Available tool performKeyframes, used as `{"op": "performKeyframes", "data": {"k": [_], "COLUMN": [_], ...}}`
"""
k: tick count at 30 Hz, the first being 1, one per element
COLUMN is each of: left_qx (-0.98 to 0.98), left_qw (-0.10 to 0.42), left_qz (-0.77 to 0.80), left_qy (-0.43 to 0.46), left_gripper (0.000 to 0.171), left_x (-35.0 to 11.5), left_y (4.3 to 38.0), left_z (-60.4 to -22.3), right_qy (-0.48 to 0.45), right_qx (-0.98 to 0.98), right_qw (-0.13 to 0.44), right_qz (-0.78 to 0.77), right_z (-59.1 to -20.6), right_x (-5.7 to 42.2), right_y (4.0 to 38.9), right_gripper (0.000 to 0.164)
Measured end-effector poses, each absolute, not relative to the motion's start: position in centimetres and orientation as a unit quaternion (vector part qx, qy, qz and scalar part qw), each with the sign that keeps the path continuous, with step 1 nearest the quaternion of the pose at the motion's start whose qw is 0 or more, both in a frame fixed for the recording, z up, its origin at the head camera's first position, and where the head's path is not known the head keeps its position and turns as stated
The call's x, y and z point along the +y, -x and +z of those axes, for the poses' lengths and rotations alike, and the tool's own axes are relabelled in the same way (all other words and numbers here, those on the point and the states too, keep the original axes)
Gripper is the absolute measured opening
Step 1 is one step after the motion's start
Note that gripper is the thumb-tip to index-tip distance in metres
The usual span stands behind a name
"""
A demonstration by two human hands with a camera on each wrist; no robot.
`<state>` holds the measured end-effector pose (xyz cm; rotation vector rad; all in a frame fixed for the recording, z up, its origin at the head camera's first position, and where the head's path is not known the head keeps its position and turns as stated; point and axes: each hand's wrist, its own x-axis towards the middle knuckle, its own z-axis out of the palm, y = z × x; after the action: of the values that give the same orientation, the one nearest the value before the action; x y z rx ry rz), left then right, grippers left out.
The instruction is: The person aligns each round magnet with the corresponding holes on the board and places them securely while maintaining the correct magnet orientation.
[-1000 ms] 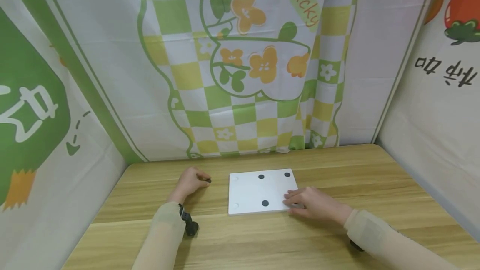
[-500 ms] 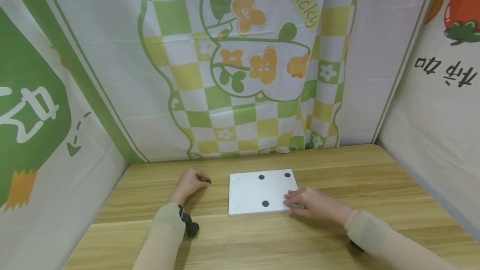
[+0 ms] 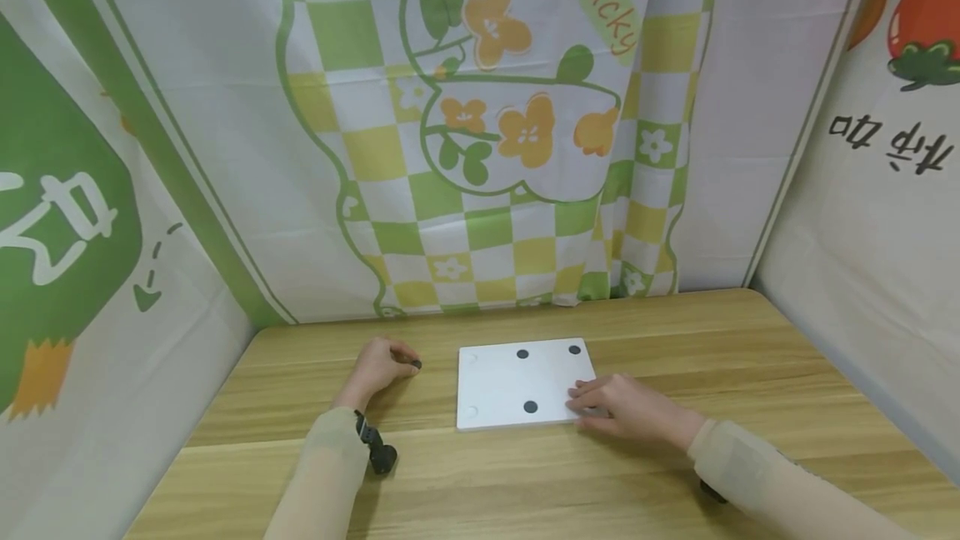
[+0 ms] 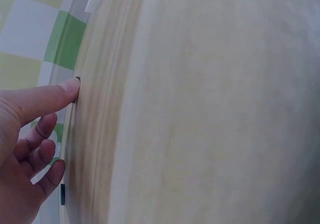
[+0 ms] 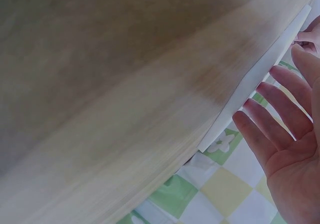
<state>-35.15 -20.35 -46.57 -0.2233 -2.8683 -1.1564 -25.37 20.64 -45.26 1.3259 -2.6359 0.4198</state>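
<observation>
Left of the white rectangular board [image 3: 495, 386], my left hand [image 3: 378, 367] pinches a small black disc [image 3: 417, 364] just over the wooden table. The left wrist view shows the thumb pressing on that disc [image 4: 77, 90] edge-on. My right hand [image 3: 618, 404] rests on the board's lower right corner, its fingers [image 5: 257, 131] loosely extended and touching the white edge. Black discs lie on the board at top middle [image 3: 522, 354], top right [image 3: 574, 350] and bottom middle [image 3: 530, 407]. Two bare round recesses show along its left side. The lower right corner is hidden by the hand.
The wooden table [image 3: 465, 482] ends at a green and white checked curtain [image 3: 510, 232] behind, with printed cloth walls at both sides. Another small dark piece [image 4: 63, 194] shows below the fingers in the left wrist view. Black wrist camera [image 3: 382, 455] sticks out from the left arm.
The disc in my left hand has turned slightly between the fingertips. My right hand and the board stay where they were.
</observation>
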Motion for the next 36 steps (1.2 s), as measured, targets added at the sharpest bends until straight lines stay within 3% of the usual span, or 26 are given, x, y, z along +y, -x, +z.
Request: {"op": "performKeyframes", "data": {"k": [36], "left_qx": [-0.926], "left_qw": [0.028], "left_qz": [-0.368], "left_qy": [0.083], "left_gripper": [0.011], "left_x": [-20.50], "left_y": [34.60], "left_z": [-46.47], "right_qy": [-0.452], "right_qx": [-0.876], "right_qw": [0.087], "right_qz": [0.141], "right_z": [-45.42], "right_x": [20.72], "right_y": [25.50], "right_gripper": [0.027]}}
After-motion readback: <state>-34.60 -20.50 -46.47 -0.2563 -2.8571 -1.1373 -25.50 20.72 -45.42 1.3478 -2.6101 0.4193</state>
